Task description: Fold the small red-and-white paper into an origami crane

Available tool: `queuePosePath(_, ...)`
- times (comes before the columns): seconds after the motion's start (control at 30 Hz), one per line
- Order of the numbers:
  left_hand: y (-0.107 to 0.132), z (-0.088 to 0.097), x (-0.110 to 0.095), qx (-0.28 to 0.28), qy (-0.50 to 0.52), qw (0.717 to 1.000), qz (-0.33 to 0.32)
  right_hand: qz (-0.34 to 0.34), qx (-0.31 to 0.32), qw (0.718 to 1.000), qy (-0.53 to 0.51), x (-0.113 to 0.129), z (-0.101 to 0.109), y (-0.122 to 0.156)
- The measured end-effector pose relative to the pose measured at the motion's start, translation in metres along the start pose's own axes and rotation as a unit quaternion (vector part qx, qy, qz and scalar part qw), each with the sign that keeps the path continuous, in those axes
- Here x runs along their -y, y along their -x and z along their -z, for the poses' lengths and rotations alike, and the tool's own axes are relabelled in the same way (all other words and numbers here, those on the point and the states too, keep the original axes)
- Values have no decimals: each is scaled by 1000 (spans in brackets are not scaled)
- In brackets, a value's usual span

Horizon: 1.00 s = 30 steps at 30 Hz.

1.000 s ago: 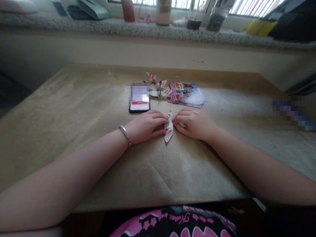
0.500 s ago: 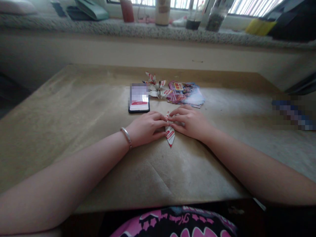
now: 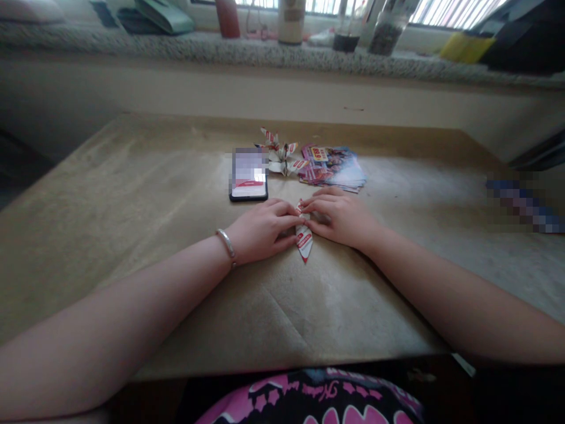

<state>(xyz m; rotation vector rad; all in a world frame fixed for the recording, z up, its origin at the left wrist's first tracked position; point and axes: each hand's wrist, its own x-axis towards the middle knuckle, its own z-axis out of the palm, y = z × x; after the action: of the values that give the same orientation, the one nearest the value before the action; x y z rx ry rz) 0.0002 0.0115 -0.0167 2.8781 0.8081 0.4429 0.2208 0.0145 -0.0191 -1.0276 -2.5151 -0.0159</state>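
Observation:
A narrow strip of folded paper (image 3: 304, 237), white with red print and a pointed red tip toward me, lies on the table. From its left side my left hand (image 3: 269, 228), with a silver bangle on the wrist, presses fingertips onto the paper. My right hand (image 3: 338, 215) grips the paper's upper part from the right, its fingers bent. The fingertips of both hands nearly meet and cover part of the upper fold. Just beyond them are several folded paper figures (image 3: 285, 162) in the same printed paper.
A phone (image 3: 249, 176) lies past my left hand. Beyond my right hand is a stack of colourful printed sheets (image 3: 333, 168). A blurred blue item (image 3: 525, 206) is at the table's right edge. Bottles and jars (image 3: 291, 20) stand on the stone windowsill (image 3: 247, 50).
Both hands stay at the paper. The right fingers have shifted very slightly on its upper part; little else differs.

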Motion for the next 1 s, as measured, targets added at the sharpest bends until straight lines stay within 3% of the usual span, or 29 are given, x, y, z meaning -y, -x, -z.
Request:
queuePosePath(0.17, -1, 0, -1, -6, 2, 1000, 3, -3, 18, 1000, -17, -2, -1, -1)
queuePosePath(0.43, -1, 1, -2, 0, 1, 1000, 12, 9, 52, 998, 40, -5, -3, -1)
queuePosePath(1.0, -2, 4, -1, -14, -3, 1000, 16, 82, 44, 995, 47, 4, 10, 4)
